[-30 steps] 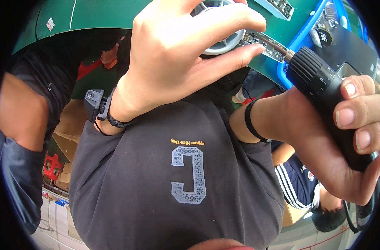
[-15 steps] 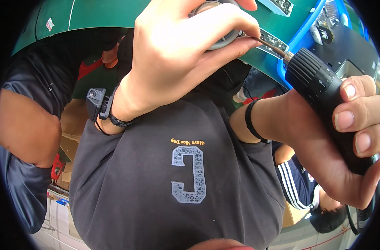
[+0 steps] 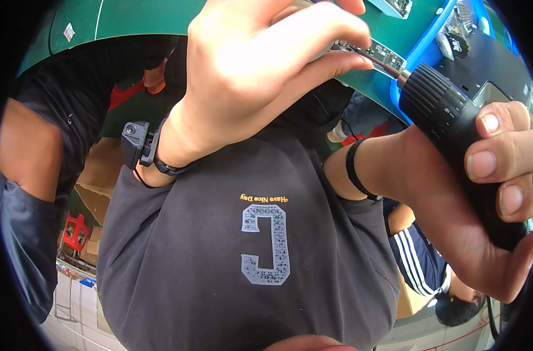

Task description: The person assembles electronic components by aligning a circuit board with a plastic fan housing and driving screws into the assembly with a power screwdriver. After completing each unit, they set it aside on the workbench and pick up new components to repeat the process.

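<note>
My left hand is closed at the top middle, its finger and thumb pinched around a round grey part that is mostly hidden behind them. Only a small metallic bit of that part shows between the fingertips. In my right hand is a black electric screwdriver with a ribbed, marked collar, my fingers wrapped round its body. Its thin bit points up and left, reaching the pinched fingertips of my left hand. Whether the tip touches a screw cannot be made out.
Behind lies a green worktop with circuit boards near the bit. A blue-rimmed tray of small metal parts stands beside a black flat device. One person sits at the left, another at the lower right.
The round grey part, plainer to see before, is now mostly covered by my left fingers and looks tilted. The screwdriver has barely shifted. The person at the left has moved a leg slightly.
</note>
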`<state>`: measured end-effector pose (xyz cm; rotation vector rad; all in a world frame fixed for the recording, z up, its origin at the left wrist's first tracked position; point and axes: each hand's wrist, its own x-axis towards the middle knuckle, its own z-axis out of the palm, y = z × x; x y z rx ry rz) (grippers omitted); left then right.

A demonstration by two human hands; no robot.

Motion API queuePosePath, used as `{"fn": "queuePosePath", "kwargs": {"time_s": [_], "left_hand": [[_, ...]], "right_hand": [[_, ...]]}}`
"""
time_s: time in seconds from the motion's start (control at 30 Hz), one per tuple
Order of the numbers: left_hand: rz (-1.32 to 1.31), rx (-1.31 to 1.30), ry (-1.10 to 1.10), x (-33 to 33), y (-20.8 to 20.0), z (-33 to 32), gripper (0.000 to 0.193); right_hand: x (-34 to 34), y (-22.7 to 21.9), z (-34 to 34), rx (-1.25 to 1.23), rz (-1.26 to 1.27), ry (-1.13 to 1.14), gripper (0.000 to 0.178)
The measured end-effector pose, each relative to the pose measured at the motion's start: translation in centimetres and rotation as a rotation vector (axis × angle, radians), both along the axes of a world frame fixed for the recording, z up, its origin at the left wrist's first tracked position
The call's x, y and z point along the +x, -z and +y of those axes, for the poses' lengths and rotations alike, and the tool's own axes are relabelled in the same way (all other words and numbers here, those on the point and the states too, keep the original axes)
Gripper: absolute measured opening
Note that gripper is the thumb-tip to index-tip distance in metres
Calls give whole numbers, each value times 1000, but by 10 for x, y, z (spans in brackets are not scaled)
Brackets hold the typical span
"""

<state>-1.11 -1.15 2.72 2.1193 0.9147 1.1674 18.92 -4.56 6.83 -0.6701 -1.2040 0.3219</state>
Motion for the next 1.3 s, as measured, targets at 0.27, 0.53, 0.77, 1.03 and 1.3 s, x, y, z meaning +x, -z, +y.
{"fn": "queuePosePath", "kwargs": {"time_s": [0.27, 0.53, 0.77, 1.03, 1.3], "left_hand": [[-21, 3, 3, 0, 2, 2, 38], [-27, 12, -9, 0, 4, 3, 40], [-23, 28, -20, -3, 3, 5, 42], [-29, 62, -41, -10, -1, 5, 45], [-39, 89, -47, -17, -5, 6, 45]], "right_hand": [[-1, 3, 8, -19, -15, -9, 11], [-3, 17, 22, -49, -25, -41, 11], [-8, 19, 29, -67, -44, -59, 11], [-19, 14, 37, -85, -81, -119, 12], [-27, 4, 39, -112, -142, -169, 12]]}}
